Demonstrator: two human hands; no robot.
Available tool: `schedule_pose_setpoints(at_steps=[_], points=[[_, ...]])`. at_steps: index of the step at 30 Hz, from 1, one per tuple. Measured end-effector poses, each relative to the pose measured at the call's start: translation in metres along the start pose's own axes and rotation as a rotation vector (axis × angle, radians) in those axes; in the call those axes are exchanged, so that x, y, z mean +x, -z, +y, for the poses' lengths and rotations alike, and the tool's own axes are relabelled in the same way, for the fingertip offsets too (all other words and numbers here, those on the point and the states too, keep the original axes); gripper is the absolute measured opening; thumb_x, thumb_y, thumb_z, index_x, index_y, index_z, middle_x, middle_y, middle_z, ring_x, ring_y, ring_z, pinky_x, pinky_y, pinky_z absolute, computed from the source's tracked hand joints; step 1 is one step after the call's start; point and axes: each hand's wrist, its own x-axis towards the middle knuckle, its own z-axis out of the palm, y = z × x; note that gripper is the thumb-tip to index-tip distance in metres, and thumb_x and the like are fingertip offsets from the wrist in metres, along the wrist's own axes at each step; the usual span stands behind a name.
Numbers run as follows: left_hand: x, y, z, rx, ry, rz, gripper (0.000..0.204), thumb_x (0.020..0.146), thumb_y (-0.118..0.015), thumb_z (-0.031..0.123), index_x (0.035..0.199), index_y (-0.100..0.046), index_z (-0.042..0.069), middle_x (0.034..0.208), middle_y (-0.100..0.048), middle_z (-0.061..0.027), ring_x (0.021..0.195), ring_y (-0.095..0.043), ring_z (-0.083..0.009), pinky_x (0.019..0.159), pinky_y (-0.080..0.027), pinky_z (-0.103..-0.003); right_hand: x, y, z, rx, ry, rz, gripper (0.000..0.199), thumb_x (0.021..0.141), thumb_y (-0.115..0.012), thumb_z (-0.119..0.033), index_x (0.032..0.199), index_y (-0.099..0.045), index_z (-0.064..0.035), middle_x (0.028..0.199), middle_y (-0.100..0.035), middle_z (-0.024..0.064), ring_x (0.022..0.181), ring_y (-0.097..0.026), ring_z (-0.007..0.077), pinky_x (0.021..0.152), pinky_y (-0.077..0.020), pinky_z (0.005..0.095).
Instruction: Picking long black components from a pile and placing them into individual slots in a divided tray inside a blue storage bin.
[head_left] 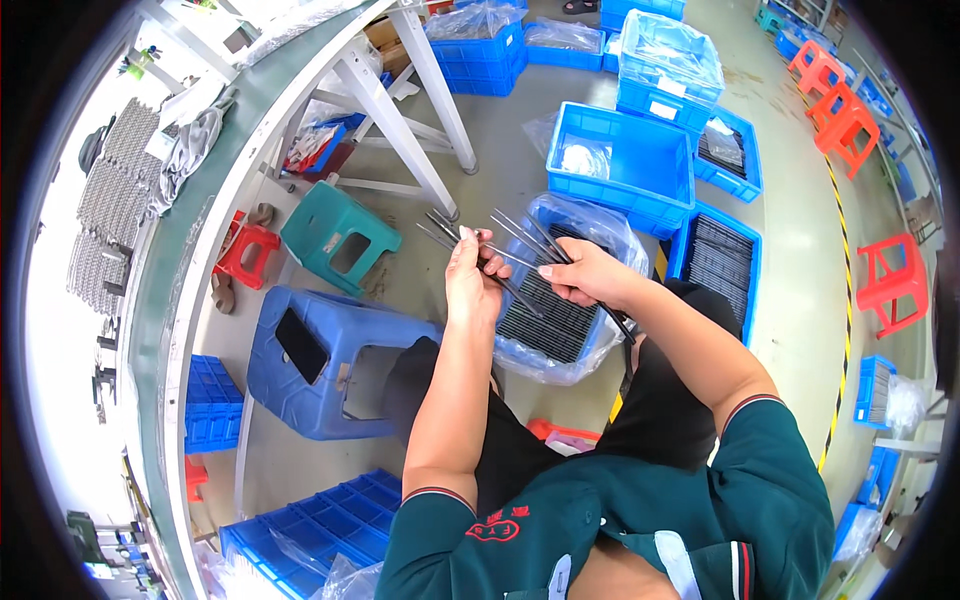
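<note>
Centre frame: left hand and right hand both have fingers closed around a fanned bundle of thin dark rods, held above the plastic-lined blue bin. The rods look light, stiff and slippery; a mid-length grip seems best.

Thin dark glossy metal rods, clear crinkly plastic liner, smooth blue plastic stool

grey concrete floor with blue crates, plastic stools and a conveyor.
</note>
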Motion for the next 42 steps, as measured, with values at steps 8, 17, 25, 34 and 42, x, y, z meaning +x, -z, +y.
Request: schedule_pose_setpoints(at_steps=[8, 17, 25, 34, 42], points=[[-0.002, -0.009, -0.016, -0.015, -0.007, -0.039, 0.03, 0.091, -0.055, 0.035, 0.083, -0.055, 0.006, 0.065, -0.038, 0.0016, 0.054, -0.033, -0.0096, 0.05, -0.032, -0.025, 0.001, -0.005, 0.004, 0.036, 0.022, 0.083, 0.017, 0.088, -0.056, -0.019, 0.085, -0.045, -0.0063, 0.062, -0.049, 0.0014, 0.042, -0.039, 0.0058, 0.036, -0.0276, 0.0216], [-0.007, -0.019, -0.034, 0.284, -0.134, -0.062, 0.028, 0.093, -0.053, 0.03, 0.077, -0.054, 0.007, 0.055, -0.037, 0.0051, 0.047, -0.032, -0.0058, 0.044, -0.027, -0.022, 0.009, -0.009, 0.003, 0.279, 0.024, 0.079, 0.018, 0.09, -0.055, -0.02, 0.085, -0.045, -0.0062, 0.061, -0.046, 0.0019, 0.042, -0.036, 0.0067, 0.036, -0.0255, 0.0222], [-0.005, -0.015, -0.028, 0.266, -0.101, 0.004, 0.031, 0.091, -0.057, 0.031, 0.069, -0.053, 0.009, 0.055, -0.046, 0.0022, 0.043, -0.038, -0.0072, 0.041, -0.033, -0.023, 0.013, -0.009, -0.011, -0.117, 0.073, 0.345, 0.023, 0.091, -0.053, -0.022, 0.088, -0.048, -0.0004, 0.061, -0.054, 0.0061, 0.043, -0.05, 0.0135, 0.038, -0.0427, 0.0258], [-0.023, -0.02, -0.039, 0.357, 0.33, -0.175, 0.032, 0.09, -0.056, 0.036, 0.079, -0.054, 0.007, 0.064, -0.045, 0.0018, 0.05, -0.034, -0.0078, 0.047, -0.03, -0.023, 0.035, 0.012, 0.005, 0.252, 0.114, 0.226, 0.025, 0.084, -0.065, -0.028, 0.077, -0.055, -0.0068, 0.054, -0.045, -0.0017, 0.042, -0.038, 0.0068, 0.038, -0.0249, 0.0222], [-0.037, -0.015, -0.026, 0.382, 0.573, -0.445, 0.03, 0.09, -0.057, 0.033, 0.076, -0.056, 0.006, 0.073, -0.05, -0.0006, 0.055, -0.044, -0.0097, 0.051, -0.037, -0.024, 0.037, 0.123, -0.026, 0.519, 0.372, 0.709, 0.026, 0.086, -0.06, -0.03, 0.074, -0.047, -0.0111, 0.048, -0.032, -0.0064, 0.036, -0.025, 0.0061, 0.035, -0.0184, 0.0257]])
